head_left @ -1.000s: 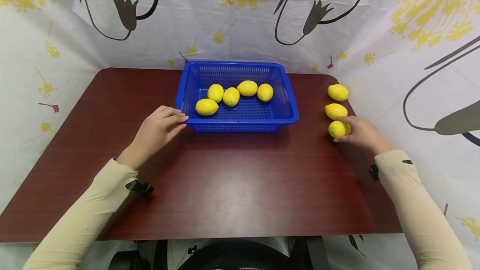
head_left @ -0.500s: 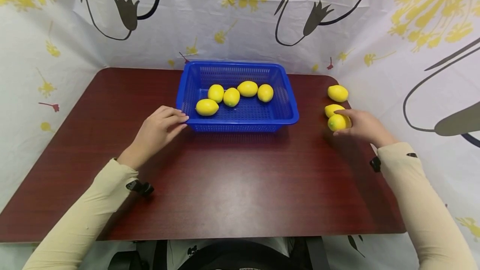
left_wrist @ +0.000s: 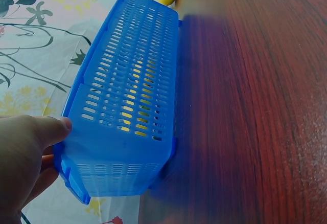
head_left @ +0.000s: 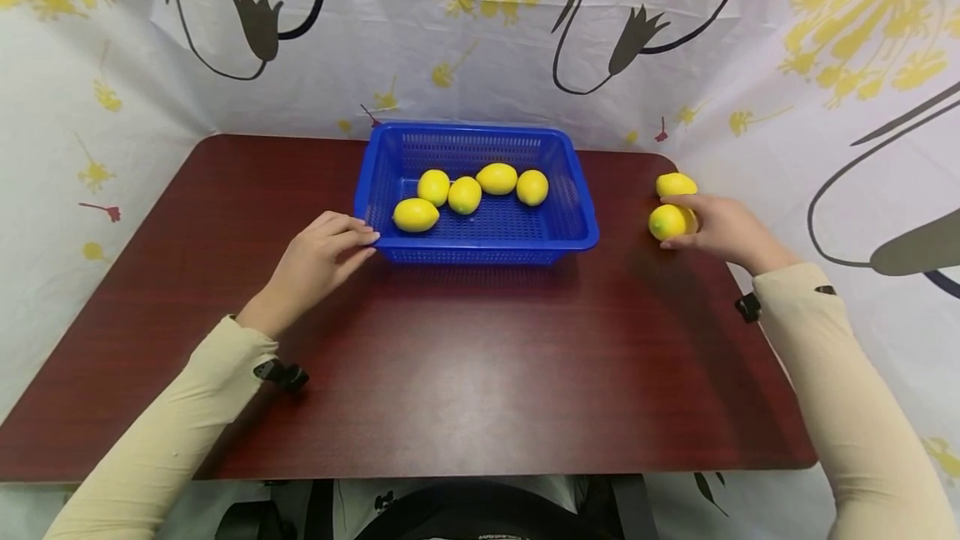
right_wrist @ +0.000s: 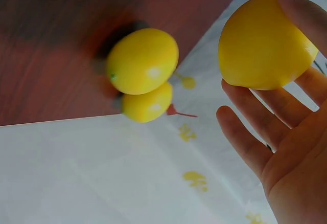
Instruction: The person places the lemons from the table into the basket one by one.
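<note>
A lemon (right_wrist: 263,42) is pinched between the thumb and fingers of my right hand (head_left: 723,227), lifted off the table at its right side. Two more lemons lie near the table's right edge: the nearer lemon (right_wrist: 143,63) is mostly hidden by the held one in the head view, and the farther lemon (head_left: 676,184) sits behind it. My left hand (head_left: 315,265) grips the front left corner of a blue plastic basket (head_left: 480,244), thumb on its outer side in the left wrist view. Several lemons (head_left: 465,195) rest on the basket floor.
The dark red-brown table (head_left: 465,373) extends in front of the basket and to both sides. Behind and beside it hangs a white patterned cloth (head_left: 465,40). A black chair part (head_left: 480,515) shows at the table's front edge.
My right hand has lifted the nearest of the three lemons on the right and moved it away from me, over the middle one. My left hand stays on the basket corner.
</note>
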Motion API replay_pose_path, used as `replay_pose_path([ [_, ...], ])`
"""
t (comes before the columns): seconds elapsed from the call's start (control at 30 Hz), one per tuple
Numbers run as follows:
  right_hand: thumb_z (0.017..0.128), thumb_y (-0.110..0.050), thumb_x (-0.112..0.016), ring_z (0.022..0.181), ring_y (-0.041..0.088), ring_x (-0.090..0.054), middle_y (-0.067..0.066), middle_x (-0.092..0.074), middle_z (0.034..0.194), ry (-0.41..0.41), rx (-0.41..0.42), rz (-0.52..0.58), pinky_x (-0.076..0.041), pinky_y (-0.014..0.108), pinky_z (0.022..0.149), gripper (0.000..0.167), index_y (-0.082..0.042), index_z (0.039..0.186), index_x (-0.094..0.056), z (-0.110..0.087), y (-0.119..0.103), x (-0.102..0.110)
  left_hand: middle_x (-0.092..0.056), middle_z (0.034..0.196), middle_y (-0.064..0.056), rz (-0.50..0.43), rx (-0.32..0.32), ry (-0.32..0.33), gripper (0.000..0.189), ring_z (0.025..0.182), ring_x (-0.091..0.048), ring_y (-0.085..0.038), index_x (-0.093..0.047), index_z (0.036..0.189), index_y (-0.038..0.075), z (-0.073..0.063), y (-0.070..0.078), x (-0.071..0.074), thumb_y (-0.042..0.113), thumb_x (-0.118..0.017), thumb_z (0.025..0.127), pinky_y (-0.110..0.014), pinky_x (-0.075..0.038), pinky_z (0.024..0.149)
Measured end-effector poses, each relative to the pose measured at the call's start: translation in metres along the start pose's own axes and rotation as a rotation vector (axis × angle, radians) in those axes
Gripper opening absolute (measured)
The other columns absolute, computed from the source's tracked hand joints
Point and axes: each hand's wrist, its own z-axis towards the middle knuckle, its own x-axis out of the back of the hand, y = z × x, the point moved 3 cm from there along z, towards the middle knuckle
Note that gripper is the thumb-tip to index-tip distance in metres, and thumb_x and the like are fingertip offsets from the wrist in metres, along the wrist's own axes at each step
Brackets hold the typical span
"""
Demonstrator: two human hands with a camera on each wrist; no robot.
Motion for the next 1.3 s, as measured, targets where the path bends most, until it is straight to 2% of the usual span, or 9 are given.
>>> replay_pose_path([
  [0.23,0.078,-0.029,-0.085,0.109,0.041,-0.056,0.024,-0.059,0.133,-0.003,0.027,-0.002,-0.047,0.056,0.091,0.069,-0.008,0.137,-0.056,0.012,-0.016,0.012,-0.073,0.102,-0.011,0.003,0.002,-0.005,0.024,0.100,-0.062,-0.026,-0.076,0.104,0.003,0.000,0.000,0.000,0.008,-0.081,0.080,-0.040,-0.055,0.091],
  [0.47,0.078,-0.032,-0.084,0.120,0.043,-0.053,0.022,-0.059,0.136,-0.009,0.046,0.010,-0.042,0.060,0.102,0.070,-0.011,0.139,-0.055,0.022,-0.036,0.027,-0.073,0.101,-0.011,0.005,-0.002,-0.002,0.024,0.099,-0.062,-0.026,-0.076,0.103,0.003,0.001,-0.001,-0.001,0.006,-0.081,0.079,-0.041,-0.055,0.090],
  [0.63,0.078,-0.036,-0.084,0.121,0.043,-0.054,0.021,-0.060,0.136,-0.009,0.066,-0.018,-0.042,0.059,0.103,0.071,-0.012,0.139,-0.056,0.031,-0.048,0.034,-0.073,0.102,-0.011,0.008,0.001,-0.011,0.025,0.099,-0.062,-0.026,-0.076,0.103,0.002,0.000,-0.001,-0.001,0.005,-0.082,0.078,-0.041,-0.055,0.090],
  [1.0,0.081,-0.039,-0.080,0.131,0.044,-0.048,0.020,-0.054,0.144,-0.065,0.088,-0.050,-0.039,0.061,0.108,0.073,-0.014,0.143,-0.052,0.045,-0.066,0.038,-0.073,0.102,-0.011,0.017,-0.002,-0.016,0.025,0.099,-0.063,-0.027,-0.077,0.103,0.002,0.000,0.000,-0.001,0.005,-0.082,0.079,-0.042,-0.056,0.091],
  [1.3,0.081,-0.040,-0.081,0.126,0.041,-0.052,0.019,-0.057,0.140,-0.061,0.122,-0.055,-0.040,0.059,0.107,0.073,-0.014,0.143,-0.052,0.052,-0.079,0.041,-0.073,0.102,-0.011,0.021,0.000,-0.022,0.025,0.099,-0.063,-0.028,-0.076,0.103,0.002,0.000,0.001,0.000,0.005,-0.082,0.078,-0.042,-0.056,0.091],
])
